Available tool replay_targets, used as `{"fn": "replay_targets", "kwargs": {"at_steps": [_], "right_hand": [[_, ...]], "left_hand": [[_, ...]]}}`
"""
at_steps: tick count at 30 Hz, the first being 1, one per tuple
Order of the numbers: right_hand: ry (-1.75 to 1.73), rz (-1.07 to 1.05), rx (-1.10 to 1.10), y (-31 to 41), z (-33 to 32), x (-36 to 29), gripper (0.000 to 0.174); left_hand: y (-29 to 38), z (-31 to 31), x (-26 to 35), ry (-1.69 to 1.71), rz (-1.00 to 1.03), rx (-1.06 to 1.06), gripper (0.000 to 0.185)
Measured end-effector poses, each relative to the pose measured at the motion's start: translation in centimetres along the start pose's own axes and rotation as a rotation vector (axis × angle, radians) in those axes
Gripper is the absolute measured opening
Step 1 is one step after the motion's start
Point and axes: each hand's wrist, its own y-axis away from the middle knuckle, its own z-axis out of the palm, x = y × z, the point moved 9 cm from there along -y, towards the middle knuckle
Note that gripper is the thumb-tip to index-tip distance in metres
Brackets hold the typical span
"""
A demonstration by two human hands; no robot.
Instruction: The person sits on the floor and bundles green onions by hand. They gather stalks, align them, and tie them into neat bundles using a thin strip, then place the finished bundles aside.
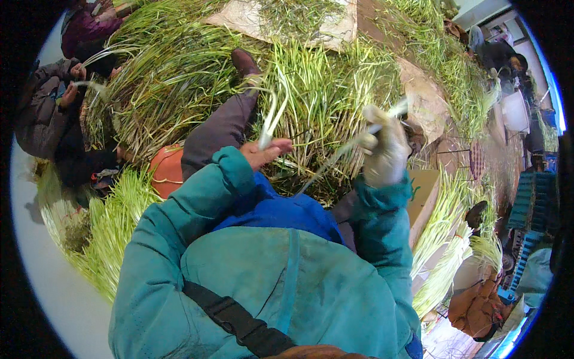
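Note:
My left hand [267,154], bare and with fingers stretched out, holds a small bunch of pale leafy stalks [271,119] with the white ends at the palm. To its right, my right hand [386,150] wears a whitish glove and is blurred. Its fingers are closed on a thin pale strand [334,158], which trails down towards my lap; a white piece [398,107] pokes out on the hand's far side. Just beyond both hands spreads a large heap of long green leafy stalks [309,98]. A blue cloth [278,211] covers my lap.
An orange-red object [167,170] is beside my leg. Pale stalks are piled at left [119,220] and right [444,256], near a cardboard box [421,193]. People work at the left [49,107] and far right [497,58]. A white bucket [515,112] and teal crates [531,202] stand right.

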Motion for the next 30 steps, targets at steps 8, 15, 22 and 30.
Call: {"fn": "replay_targets", "kwargs": {"at_steps": [8,15,22,30], "right_hand": [[0.025,0.204,-0.263,-6.5,0.8,11.6,0.029],[1.613,0.387,-0.507,-1.3,-17.1,34.0,0.058],[1.777,1.025,-0.806,6.3,-19.5,37.1,0.063],[0.801,0.779,-0.865,6.4,-12.4,24.8,0.045]], "left_hand": [[0.9,1.5,-4.2,0.249,-0.15,-0.172,0.03],[1.8,-9.9,1.8,0.763,0.03,0.35,0.025],[6.3,-12.2,12.9,0.45,0.628,0.339,0.031],[5.4,-11.2,5.4,0.783,0.304,0.249,0.023]]}}
